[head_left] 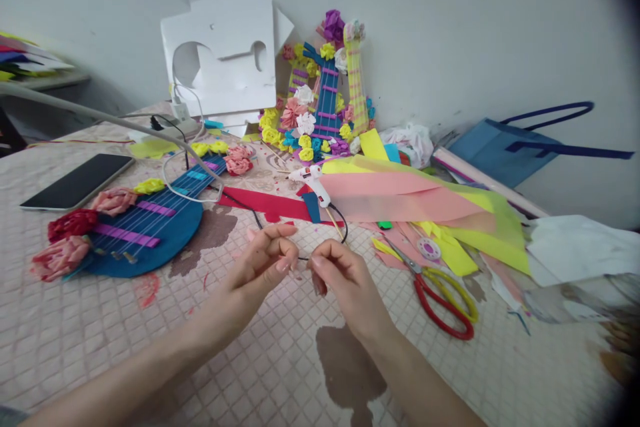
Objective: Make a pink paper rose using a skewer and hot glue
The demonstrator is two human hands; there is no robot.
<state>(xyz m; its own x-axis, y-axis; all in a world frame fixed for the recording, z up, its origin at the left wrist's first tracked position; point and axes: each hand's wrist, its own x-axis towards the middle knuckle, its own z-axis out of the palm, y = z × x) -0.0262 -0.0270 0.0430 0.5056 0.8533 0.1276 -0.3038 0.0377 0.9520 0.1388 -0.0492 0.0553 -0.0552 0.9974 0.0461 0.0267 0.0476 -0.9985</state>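
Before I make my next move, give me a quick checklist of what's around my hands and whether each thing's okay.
1. Scissors apart from the right hand: ok, lying to its right.
2. Blue guitar apart from the left hand: ok, farther left on the table.
3. Black cord out of the way: not ok, it shows right between the hands.
4. Cord loose from the fingers: cannot tell, they hide part of it.
5. Glue gun untouched: ok, lying beyond the hands.
6. Glue gun cool: cannot tell.

Bare left hand (263, 258), bare right hand (347, 283), slender uncovered forearms (170, 350); slim fingers (274, 232), rounded thumbnail (283, 265)
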